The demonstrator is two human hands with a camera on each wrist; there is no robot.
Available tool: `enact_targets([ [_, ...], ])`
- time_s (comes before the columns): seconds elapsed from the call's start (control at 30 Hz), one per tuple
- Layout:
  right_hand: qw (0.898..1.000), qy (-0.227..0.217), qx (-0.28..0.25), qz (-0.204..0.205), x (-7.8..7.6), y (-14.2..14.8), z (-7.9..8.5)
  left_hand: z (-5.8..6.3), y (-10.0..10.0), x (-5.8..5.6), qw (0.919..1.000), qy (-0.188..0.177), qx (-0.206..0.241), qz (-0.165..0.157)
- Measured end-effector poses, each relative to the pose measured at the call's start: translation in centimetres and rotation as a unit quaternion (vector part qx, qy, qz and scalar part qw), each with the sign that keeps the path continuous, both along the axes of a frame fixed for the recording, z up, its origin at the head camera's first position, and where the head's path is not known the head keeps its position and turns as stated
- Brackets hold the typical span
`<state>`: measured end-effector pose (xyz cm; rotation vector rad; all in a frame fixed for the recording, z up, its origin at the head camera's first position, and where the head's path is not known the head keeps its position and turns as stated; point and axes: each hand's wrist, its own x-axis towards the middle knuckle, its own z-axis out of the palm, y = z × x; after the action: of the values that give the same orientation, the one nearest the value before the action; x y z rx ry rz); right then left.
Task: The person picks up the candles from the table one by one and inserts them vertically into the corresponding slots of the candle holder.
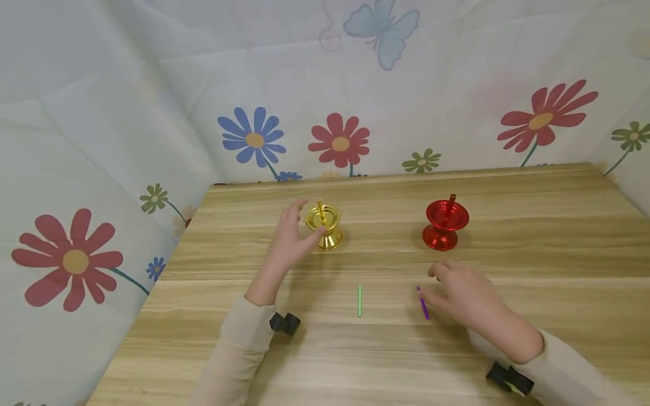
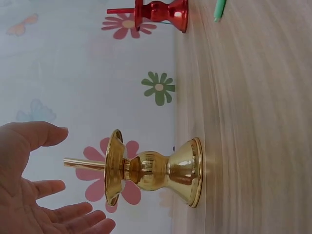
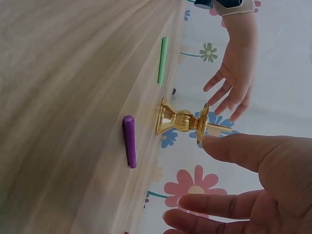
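A person's left hand (image 1: 290,235) spreads around the upper part of a gold candlestick (image 2: 153,169), left of centre in the frame. Its fingers and thumb are wide apart and grip nothing; in the left wrist view, a gap shows between them and the holder's upright tube. The right hand (image 1: 464,290), at lower right, hangs over a slim purple candle (image 1: 424,304), fingers loosely bent, thumb apart, holding nothing. A matching green candle (image 1: 360,301) lies at lower centre, and a red candlestick (image 1: 443,224) stands upright at centre right.

As I judge it, the left hand does best to close gently on the gold stem below the dish, keeping the base flat, while the right pinches the purple candle near its middle. Such a thin stick could roll or snap if pressed hard.

The bench (image 1: 376,361) is wood-grained in pale brown, with soft shadows under both arms. Behind it and along the left side hangs a creased white cloth (image 1: 447,101), printed with red, blue and green flowers, and a pale blue butterfly (image 1: 383,31) at top centre.
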<state>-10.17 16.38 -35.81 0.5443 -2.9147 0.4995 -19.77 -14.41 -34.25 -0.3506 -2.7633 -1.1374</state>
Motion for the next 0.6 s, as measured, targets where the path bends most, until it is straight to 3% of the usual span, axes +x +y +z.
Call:
enact_targets([
  [0.23,1.0,-0.013,-0.007,-0.006,0.0,-0.2,-0.1,-0.1,-0.4,-1.3,0.9937,-0.071,0.086,0.008],
  [0.6,1.0,-0.023,-0.003,-0.005,-0.3,-0.3,-0.6,-0.6,-0.6,-2.5,0.9808,-0.118,0.147,0.049],
])
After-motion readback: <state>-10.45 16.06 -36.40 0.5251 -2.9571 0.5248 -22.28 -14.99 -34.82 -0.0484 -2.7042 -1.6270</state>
